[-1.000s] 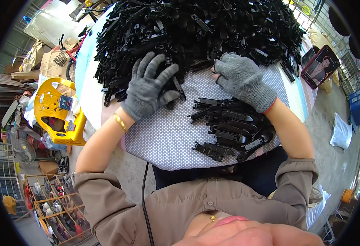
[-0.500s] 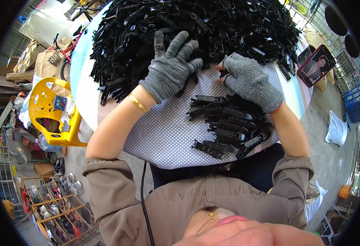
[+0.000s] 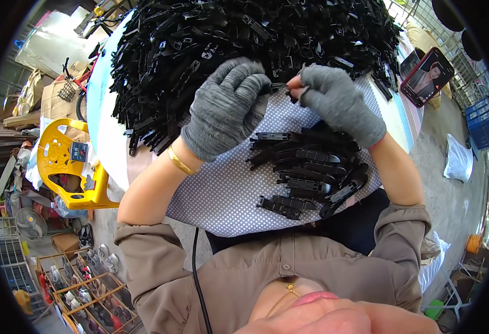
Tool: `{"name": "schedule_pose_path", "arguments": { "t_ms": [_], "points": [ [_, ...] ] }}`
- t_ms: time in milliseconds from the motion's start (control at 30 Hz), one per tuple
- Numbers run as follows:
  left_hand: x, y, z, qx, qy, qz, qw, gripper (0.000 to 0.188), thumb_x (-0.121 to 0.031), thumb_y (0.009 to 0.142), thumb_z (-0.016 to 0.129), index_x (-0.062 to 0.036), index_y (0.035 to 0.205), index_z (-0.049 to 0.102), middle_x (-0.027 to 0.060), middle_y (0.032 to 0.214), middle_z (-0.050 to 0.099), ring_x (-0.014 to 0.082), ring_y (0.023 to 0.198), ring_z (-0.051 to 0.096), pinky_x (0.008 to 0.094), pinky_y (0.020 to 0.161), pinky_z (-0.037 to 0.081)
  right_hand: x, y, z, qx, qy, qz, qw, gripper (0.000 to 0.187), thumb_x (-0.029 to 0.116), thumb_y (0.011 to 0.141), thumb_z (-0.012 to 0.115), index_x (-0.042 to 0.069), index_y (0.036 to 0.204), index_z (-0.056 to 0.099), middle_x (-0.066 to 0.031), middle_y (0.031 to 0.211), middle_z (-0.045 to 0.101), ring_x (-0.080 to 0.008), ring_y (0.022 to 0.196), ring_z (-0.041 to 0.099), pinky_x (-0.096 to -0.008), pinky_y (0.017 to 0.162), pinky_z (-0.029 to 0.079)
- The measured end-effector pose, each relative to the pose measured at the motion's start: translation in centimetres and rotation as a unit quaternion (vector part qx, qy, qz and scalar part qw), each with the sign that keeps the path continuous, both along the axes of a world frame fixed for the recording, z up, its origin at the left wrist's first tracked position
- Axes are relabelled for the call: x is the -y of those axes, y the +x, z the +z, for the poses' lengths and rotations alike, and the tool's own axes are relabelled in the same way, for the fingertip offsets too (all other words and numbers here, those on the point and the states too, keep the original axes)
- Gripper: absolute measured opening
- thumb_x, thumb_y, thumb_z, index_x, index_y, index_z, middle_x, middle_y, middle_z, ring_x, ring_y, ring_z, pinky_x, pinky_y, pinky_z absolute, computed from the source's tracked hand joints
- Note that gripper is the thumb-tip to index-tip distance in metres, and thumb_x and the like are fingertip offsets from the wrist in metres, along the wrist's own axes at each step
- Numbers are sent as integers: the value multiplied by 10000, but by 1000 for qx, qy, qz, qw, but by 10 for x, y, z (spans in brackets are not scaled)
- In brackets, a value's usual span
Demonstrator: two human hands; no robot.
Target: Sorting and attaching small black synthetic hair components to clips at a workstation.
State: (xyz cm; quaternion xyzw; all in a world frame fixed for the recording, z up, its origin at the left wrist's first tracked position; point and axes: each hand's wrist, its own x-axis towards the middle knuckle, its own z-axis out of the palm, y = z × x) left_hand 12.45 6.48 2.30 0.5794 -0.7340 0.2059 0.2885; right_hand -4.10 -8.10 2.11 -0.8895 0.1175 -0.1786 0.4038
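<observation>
Both my hands wear grey knit gloves, and bare fingertips show on the right one. My left hand (image 3: 225,110) has its fingers curled in at the front edge of a big heap of black plastic parts (image 3: 244,33). A slim black plastic part (image 3: 278,86) spans the gap between my hands, its left end hidden by the left fingers. Thumb and forefinger of my right hand (image 3: 342,103) pinch its right end. Below the right hand, several similar black parts (image 3: 305,183) lie in rough rows on the dotted grey tablecloth (image 3: 216,195).
A phone (image 3: 427,77) showing a person on its screen stands at the table's right edge. To the left are a yellow plastic chair (image 3: 60,161) and a fan (image 3: 31,224). A black cable (image 3: 198,278) hangs over my front. A shoe rack (image 3: 83,289) stands lower left.
My left hand was spread over the heap; its fingers have curled in and it has turned toward the right hand. A black part now shows between both hands.
</observation>
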Motion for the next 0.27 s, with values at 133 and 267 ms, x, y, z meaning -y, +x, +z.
{"name": "schedule_pose_path", "arguments": {
  "t_ms": [133, 267],
  "points": [
    [-12, -21, 7, -457, 261, -4, 850, 276, -119, 846, 552, -6, 1095, 587, 41, 789, 599, 128, 691, 573, 235, 678, 489, 2, -5, 9, 6, 253, -40, 967, 188, 188, 846, 610, 34, 945, 655, -25, 729, 608, -86, 636, 547, -221, 587, 469],
    [-18, -15, 4, -605, 345, -41, 716, 319, -142, 860, 542, -55, 1166, 573, 21, 761, 579, 94, 691, 540, 214, 659, 471, 2, -6, 8, 7, 292, -32, 956, 206, 205, 843, 620, 50, 974, 656, -41, 734, 613, -92, 628, 557, -238, 585, 480]
  ]
}}
